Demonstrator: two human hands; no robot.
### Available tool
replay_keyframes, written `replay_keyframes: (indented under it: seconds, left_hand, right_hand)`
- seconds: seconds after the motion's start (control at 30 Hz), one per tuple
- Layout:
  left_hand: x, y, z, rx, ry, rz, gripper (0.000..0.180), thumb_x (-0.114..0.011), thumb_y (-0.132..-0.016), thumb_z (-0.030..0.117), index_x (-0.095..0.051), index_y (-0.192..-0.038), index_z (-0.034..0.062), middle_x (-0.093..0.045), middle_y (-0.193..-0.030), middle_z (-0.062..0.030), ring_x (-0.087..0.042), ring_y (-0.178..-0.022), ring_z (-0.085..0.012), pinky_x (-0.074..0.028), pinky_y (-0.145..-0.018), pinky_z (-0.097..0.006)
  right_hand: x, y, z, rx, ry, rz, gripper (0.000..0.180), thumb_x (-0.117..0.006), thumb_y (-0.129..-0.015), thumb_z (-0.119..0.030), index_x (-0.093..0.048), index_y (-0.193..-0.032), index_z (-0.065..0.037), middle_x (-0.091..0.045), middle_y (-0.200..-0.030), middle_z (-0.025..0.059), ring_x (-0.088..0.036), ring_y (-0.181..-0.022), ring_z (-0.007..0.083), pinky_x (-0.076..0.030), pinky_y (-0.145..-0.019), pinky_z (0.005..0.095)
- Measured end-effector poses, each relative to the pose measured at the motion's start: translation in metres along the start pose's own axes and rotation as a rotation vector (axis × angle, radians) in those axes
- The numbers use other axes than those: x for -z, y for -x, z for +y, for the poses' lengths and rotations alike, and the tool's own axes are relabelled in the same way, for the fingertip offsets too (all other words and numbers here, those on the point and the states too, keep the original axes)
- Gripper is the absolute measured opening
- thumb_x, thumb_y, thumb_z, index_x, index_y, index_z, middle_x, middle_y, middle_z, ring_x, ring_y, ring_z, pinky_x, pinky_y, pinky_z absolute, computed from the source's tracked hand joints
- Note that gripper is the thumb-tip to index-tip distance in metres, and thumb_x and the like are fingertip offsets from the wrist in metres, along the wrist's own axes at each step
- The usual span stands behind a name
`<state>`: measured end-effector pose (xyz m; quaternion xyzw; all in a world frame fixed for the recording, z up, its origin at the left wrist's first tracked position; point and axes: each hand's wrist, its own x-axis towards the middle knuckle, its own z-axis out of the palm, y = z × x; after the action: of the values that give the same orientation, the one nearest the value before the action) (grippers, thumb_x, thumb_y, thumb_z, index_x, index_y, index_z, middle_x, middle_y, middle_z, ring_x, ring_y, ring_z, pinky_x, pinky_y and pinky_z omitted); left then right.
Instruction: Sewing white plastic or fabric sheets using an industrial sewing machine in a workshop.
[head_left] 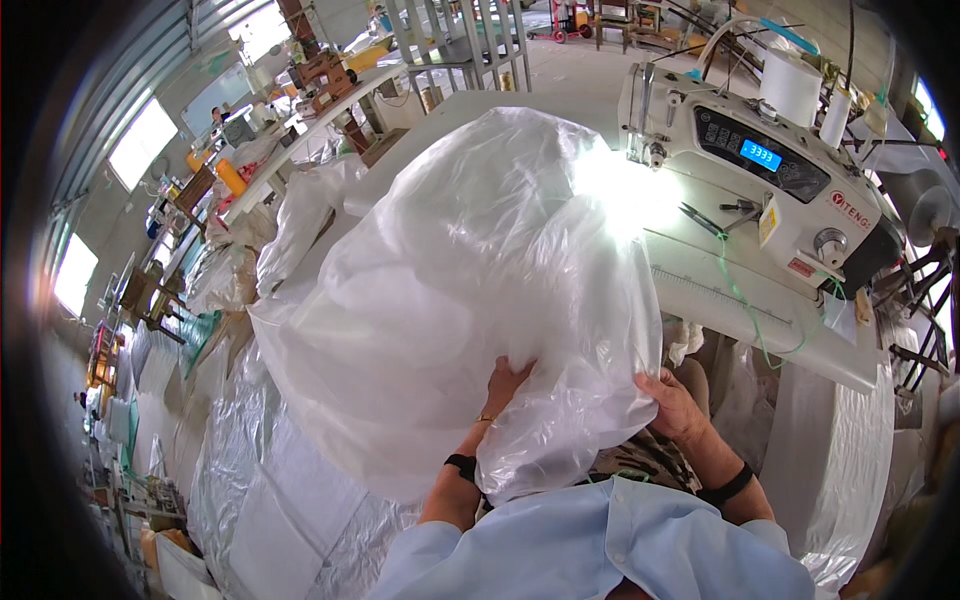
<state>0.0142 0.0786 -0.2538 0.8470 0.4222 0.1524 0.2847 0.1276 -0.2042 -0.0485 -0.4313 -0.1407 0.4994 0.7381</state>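
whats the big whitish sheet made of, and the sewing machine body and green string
The whitish sheet looks like thin plastic film: glossy, crinkled, with bright highlights. The sewing machine body is probably painted metal, smooth and white, though plastic is possible. The green string seems soft fibre, curving loosely; which kind is unclear.

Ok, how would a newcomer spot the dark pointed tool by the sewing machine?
Find the white sewing machine at upper right, beyond the right hand gripping translucent plastic sheeting. Below and left of its blue display, right of the glare, is the dark, pointed tool. A bright green cord runs from its end, setting it apart from the dark metal fitting beside it.
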Motion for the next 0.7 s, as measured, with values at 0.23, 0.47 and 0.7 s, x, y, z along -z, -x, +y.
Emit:
replay_keyframes:
  seconds: [0.23, 0.47, 0.7]
  left_hand:
    - [-0.010, -0.050, -0.066, -0.084, -0.286, 0.107, 0.037, -0.056, -0.092, 0.035, -0.066, -0.087, -0.0009, -0.065, -0.078, -0.0136, -0.059, -0.079, -0.0337, -0.047, -0.069, -0.045]
    - [0.336, -0.081, 0.082, -0.741, 0.478, 1.207, 0.034, -0.048, -0.091, 0.008, -0.055, -0.116, -0.0142, -0.062, -0.109, -0.0272, -0.062, -0.096, -0.0410, -0.050, -0.090, -0.044]
    - [0.353, -0.097, -0.004, -0.707, -0.424, 0.816, 0.039, -0.057, -0.080, 0.001, -0.058, -0.118, -0.0070, -0.061, -0.118, -0.0238, -0.054, -0.118, -0.0347, -0.029, -0.112, -0.048]
  right_hand:
    - [0.025, -0.006, 0.017, -0.001, -0.158, 0.145, 0.032, -0.065, -0.092, -0.024, -0.062, -0.115, -0.003, -0.067, -0.105, 0.0056, -0.065, -0.094, 0.0156, -0.052, -0.087, 0.0335]
    - [-0.031, -0.046, 0.018, 0.061, 0.376, -0.230, 0.031, -0.059, -0.096, -0.030, -0.069, -0.101, -0.002, -0.066, -0.097, -0.0020, -0.055, -0.092, 0.0067, -0.044, -0.084, 0.0250]
    - [-0.032, -0.071, 0.046, -0.086, 0.282, -0.138, 0.027, -0.060, -0.095, -0.032, -0.071, -0.094, -0.007, -0.060, -0.079, -0.0071, -0.050, -0.076, 0.0020, -0.043, -0.073, 0.0218]
